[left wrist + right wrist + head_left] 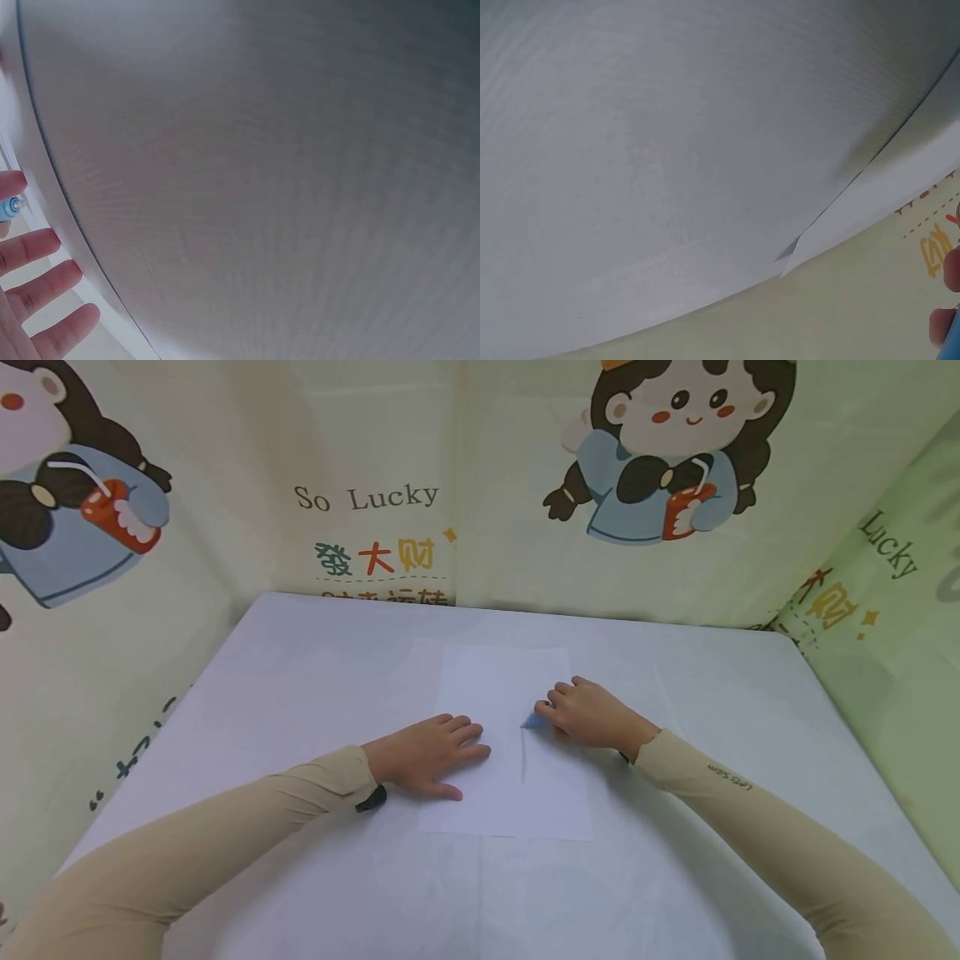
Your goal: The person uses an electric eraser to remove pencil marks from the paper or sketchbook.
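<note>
A sheet of white paper (487,810) lies on the white table. My left hand (429,755) rests on the paper's left side with its fingers spread; in the left wrist view its fingers (45,289) show at the lower left. Over the paper's right half, my right hand (596,714) grips a light blue pen (533,721), tip pointing left and down at the sheet. Most of the pen is hidden in the hand. Its pale tip (18,204) also appears at the left wrist view's edge. A faint thin line (523,760) runs on the paper below the tip.
The table (337,643) is covered in white and has rounded back corners. Cream-coloured cloth (510,527) printed with cartoon figures and lettering hangs behind it and at both sides. Dark straps (371,799) show at the wrists.
</note>
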Available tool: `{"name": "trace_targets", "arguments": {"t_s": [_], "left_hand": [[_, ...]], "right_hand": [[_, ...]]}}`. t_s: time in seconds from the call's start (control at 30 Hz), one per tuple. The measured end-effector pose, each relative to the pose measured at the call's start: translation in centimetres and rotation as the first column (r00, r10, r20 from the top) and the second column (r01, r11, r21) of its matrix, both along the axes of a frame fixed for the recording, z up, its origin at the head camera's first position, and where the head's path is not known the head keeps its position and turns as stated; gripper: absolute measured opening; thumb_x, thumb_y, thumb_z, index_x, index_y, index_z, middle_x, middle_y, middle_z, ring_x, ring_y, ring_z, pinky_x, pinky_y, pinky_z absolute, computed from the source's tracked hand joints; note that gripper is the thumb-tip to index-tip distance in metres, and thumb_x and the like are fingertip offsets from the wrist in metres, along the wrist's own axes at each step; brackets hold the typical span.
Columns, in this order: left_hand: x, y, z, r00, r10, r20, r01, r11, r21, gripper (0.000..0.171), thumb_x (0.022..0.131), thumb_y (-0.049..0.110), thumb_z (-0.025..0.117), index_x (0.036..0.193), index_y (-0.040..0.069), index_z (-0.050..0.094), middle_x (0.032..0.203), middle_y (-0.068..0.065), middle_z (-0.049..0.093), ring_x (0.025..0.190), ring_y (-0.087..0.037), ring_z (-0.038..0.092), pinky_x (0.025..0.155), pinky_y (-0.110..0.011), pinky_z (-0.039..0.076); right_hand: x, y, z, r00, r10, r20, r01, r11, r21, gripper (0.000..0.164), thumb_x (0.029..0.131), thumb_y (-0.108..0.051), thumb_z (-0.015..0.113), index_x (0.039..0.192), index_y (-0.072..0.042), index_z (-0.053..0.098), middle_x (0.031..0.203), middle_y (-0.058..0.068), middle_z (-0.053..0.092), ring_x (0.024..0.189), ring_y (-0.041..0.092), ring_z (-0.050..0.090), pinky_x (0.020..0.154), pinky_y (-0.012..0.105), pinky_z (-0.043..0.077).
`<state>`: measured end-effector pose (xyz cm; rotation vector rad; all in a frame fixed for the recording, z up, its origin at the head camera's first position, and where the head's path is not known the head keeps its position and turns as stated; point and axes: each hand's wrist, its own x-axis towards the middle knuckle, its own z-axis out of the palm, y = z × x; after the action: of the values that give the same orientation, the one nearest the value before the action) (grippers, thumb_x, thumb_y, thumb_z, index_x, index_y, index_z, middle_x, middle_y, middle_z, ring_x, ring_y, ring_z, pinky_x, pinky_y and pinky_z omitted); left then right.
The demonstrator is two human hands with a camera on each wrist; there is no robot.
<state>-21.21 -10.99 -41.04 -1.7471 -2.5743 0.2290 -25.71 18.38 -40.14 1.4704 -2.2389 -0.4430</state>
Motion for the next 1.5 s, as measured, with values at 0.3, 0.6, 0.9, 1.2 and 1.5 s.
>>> {"name": "trace_targets", "arguments": {"t_s": [0.3,0.6,0.9,1.2,1.5], "left_hand": [[-0.01,-0.06,0.00,1.000,0.006,0.004,-0.006,1.000,-0.010,0.065,0.084,0.062,0.051,0.131,0.017,0.044,0.122,-0.005,0.049,0.110,-0.022,0.048,0.093,-0.036,0.042],[-0.13,0.09,-0.17,1.000,-0.002,0.004,0.002,1.000,-0.001,0.065,0.085,0.062,0.049,0.131,0.017,0.044,0.121,-0.005,0.048,0.110,-0.022,0.047,0.093,-0.035,0.042],[-0.16,0.02,-0.21,1.000,-0.011,-0.013,0.011,1.000,0.010,0.065,0.084,0.062,0.051,0.130,0.017,0.045,0.120,-0.005,0.049,0.107,-0.022,0.048,0.090,-0.035,0.042],[-0.16,0.10,-0.20,1.000,0.000,-0.003,0.000,1.000,0.001,0.065,0.084,0.062,0.050,0.131,0.017,0.044,0.120,-0.004,0.048,0.108,-0.021,0.047,0.091,-0.035,0.042],[-0.23,0.20,-0.38,1.000,0.000,0.001,0.000,1.000,0.006,0.065,0.084,0.062,0.050,0.131,0.018,0.044,0.121,-0.004,0.049,0.109,-0.021,0.048,0.091,-0.035,0.042]], "right_hand": [[0.21,-0.08,0.02,1.000,0.018,-0.001,-0.018,1.000,0.000,0.015,0.075,-0.014,0.064,0.088,-0.010,0.055,0.063,0.002,0.053,0.053,0.016,0.044,0.050,0.028,0.030],[0.15,-0.43,-0.04,1.000,0.008,0.008,-0.008,1.000,-0.005,0.017,0.076,-0.013,0.064,0.091,-0.010,0.055,0.067,0.003,0.056,0.056,0.017,0.047,0.052,0.030,0.035],[0.18,-0.16,0.32,1.000,0.013,0.002,-0.013,1.000,0.017,0.017,0.076,-0.016,0.065,0.087,-0.010,0.054,0.064,0.003,0.055,0.054,0.017,0.046,0.051,0.028,0.030],[-0.07,-0.18,0.14,0.999,0.034,-0.003,-0.034,0.999,-0.008,0.018,0.074,-0.013,0.066,0.087,-0.010,0.054,0.064,0.002,0.054,0.055,0.017,0.046,0.051,0.028,0.031],[-0.14,-0.67,0.21,1.000,0.024,-0.007,-0.024,1.000,0.000,0.016,0.075,-0.013,0.064,0.088,-0.010,0.055,0.066,0.003,0.056,0.056,0.017,0.046,0.052,0.028,0.032]]}}
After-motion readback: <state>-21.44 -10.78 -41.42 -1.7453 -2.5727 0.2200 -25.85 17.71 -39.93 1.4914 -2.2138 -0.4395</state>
